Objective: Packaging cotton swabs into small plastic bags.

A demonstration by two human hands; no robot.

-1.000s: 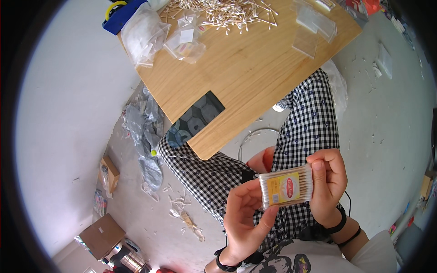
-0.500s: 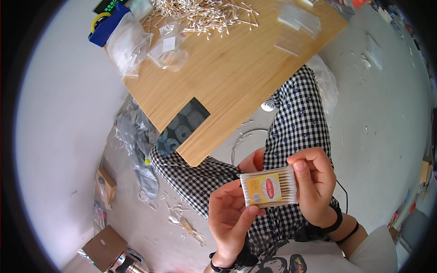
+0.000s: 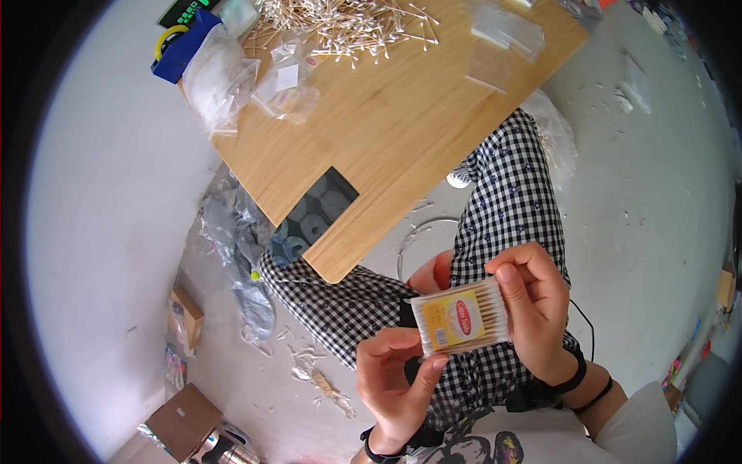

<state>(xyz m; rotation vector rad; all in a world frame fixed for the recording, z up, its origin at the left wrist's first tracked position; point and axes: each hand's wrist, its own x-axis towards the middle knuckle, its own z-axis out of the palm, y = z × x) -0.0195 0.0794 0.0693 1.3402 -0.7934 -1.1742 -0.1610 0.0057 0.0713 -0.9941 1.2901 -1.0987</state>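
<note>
A flat clear pack of cotton swabs [image 3: 491, 311] with a yellow and red label is held up over my lap, tilted slightly. My right hand [image 3: 537, 309] pinches its right end between thumb and fingers. At the lower left corner, the thumb and forefinger of my left hand [image 3: 396, 379] close on the pack's edge. Beyond, on the wooden table [image 3: 386, 139], lies a big loose heap of cotton swabs [image 3: 348, 27]. Clear plastic bags [image 3: 286, 89] lie to the left of the heap, and flat clear sleeves [image 3: 506, 35] to its right.
A dark phone-like slab [image 3: 315, 216] lies at the table's near corner. At the far left stand a blue tape dispenser [image 3: 185, 50] and a digital display [image 3: 185, 11]. On the floor are grey plastic bags [image 3: 239, 263], cardboard boxes [image 3: 184, 421] and scattered swabs.
The pack has shifted slightly right and tilted, its right end higher. My left fingers have slid down toward its lower left corner. The right hand keeps its hold.
</note>
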